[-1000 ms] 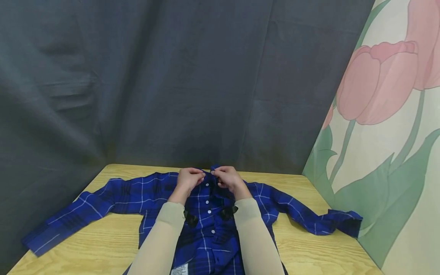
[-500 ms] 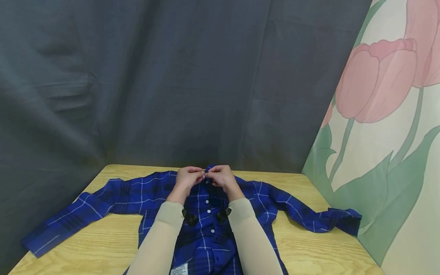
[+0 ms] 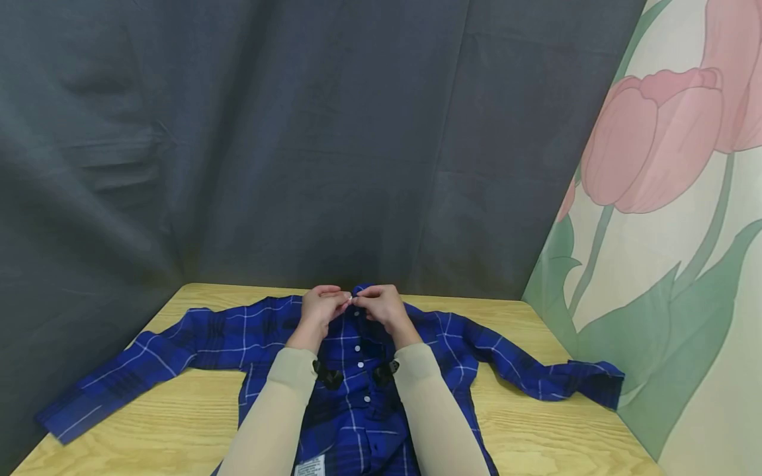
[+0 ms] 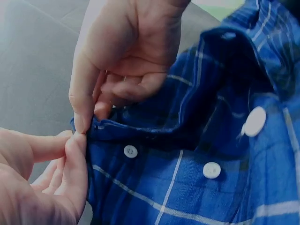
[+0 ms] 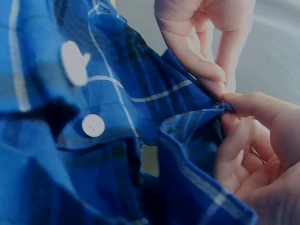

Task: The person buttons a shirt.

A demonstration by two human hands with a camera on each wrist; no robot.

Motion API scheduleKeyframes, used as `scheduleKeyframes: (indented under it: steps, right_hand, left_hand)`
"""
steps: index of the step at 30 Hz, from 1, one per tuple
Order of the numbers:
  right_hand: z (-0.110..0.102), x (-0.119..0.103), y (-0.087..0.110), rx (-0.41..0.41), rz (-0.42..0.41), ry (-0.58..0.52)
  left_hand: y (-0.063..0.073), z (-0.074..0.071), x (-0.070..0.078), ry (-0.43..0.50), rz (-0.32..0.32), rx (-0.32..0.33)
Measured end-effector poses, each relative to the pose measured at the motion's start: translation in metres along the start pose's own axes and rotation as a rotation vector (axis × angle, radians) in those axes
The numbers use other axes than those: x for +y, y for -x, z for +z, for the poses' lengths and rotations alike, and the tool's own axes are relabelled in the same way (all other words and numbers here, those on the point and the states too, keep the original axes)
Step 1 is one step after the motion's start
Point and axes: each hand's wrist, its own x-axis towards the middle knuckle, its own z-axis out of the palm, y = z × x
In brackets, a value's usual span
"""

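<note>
A blue plaid long-sleeved shirt [image 3: 226, 337] lies front up with both sleeves spread wide and white buttons down its middle. At its collar end, my left hand [image 3: 321, 309] pinches one front edge between thumb and finger. My right hand [image 3: 383, 307] pinches the other front edge right beside it, the fingertips of both hands meeting. In the left wrist view, white buttons [image 4: 212, 170] show below the pinched edge. The right wrist view has the right hand [image 5: 262, 145] holding a folded edge against the left fingertips. Whatever lies between the fingertips is mostly hidden.
The shirt lies on a light wooden table [image 3: 196, 410]. A dark grey curtain [image 3: 333, 145] hangs behind the far edge, and a wall with painted tulips [image 3: 655, 139] stands at the right. A white label [image 3: 311, 466] shows near the shirt's lower part.
A second ago the hands were slightly apart, each holding an edge. The right hand has moved left with its edge, and the fingertips now meet at the collar.
</note>
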Motion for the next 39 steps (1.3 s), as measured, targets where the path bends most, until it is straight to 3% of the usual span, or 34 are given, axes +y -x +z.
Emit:
scheduleKeyframes:
  steps: [8, 17, 23, 33, 39]
  right_hand:
    - [0.006, 0.000, -0.001, 0.017, -0.010, -0.022]
    - [0.007, -0.001, -0.001, 0.012, -0.011, -0.037]
    - [0.009, 0.000, -0.002, 0.029, -0.041, -0.081]
    - [0.016, -0.002, -0.001, 0.087, -0.122, -0.116]
    - [0.019, -0.004, 0.001, 0.129, -0.127, -0.110]
  left_hand:
    - [-0.002, -0.003, 0.002, 0.036, -0.050, 0.002]
    - [-0.001, 0.000, 0.001, 0.144, -0.070, 0.014]
    - [0.001, 0.001, 0.004, 0.163, -0.072, 0.007]
    - [0.005, 0.008, 0.005, 0.191, -0.004, 0.149]
    - [0.006, 0.008, 0.006, 0.171, -0.031, 0.134]
